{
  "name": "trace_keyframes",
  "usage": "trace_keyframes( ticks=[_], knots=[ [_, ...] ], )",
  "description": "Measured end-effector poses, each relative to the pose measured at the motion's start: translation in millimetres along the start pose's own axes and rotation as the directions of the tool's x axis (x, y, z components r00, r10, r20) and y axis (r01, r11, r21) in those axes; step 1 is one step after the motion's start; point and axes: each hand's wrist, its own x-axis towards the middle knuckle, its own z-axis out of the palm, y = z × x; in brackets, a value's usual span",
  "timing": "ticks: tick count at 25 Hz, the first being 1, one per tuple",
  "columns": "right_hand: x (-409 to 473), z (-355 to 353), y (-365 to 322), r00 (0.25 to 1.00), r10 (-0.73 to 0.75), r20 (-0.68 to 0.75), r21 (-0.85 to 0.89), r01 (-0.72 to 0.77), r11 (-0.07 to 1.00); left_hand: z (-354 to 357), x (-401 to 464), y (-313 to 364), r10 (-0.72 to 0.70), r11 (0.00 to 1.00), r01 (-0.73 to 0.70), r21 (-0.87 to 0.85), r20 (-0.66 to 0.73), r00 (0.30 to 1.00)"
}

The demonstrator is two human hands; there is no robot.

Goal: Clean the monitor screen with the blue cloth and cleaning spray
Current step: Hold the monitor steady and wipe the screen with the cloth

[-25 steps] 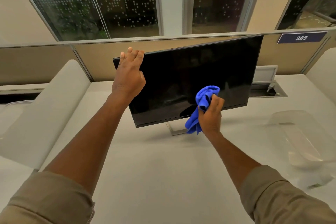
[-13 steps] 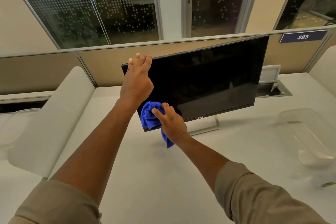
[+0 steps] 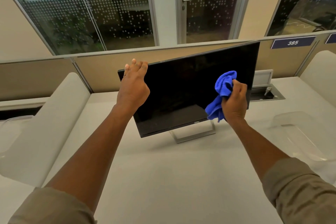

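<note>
Nearest me, two rolled khaki sleeves (image 3: 300,189) and bare forearms over the white desk (image 3: 163,178); clear plastic container (image 3: 300,136) at the desk's right. My left hand (image 3: 133,85) sits on the monitor (image 3: 181,92) at its upper left corner, fingers draped over the top edge. My right hand (image 3: 234,102) is clenched around the bunched blue cloth (image 3: 221,89), pressed to the dark screen's right side. Beyond: beige partition (image 3: 45,78), plate marked 385 (image 3: 292,42), glass door (image 3: 209,5)
</note>
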Motion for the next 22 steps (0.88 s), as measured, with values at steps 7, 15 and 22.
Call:
trace_keyframes(
  ticks=[7,15,22],
  knots=[
    [-60.6,21.1,3.0,0.953,0.279,0.121,-0.030,-0.277,0.960,-1.5,0.5,4.3,-0.009,1.000,0.009,0.011,-0.004,1.000],
    [-154.7,66.5,-96.5,0.865,0.375,0.334,0.245,-0.464,0.851,-6.7,5.8,-6.3,0.013,0.999,-0.016,0.039,0.080,0.997],
    [-197.4,85.8,-139.2,0.888,0.232,0.397,0.256,-0.349,0.902,-22.2,13.1,-31.5,0.100,0.988,-0.114,0.103,0.132,0.986]
  ],
)
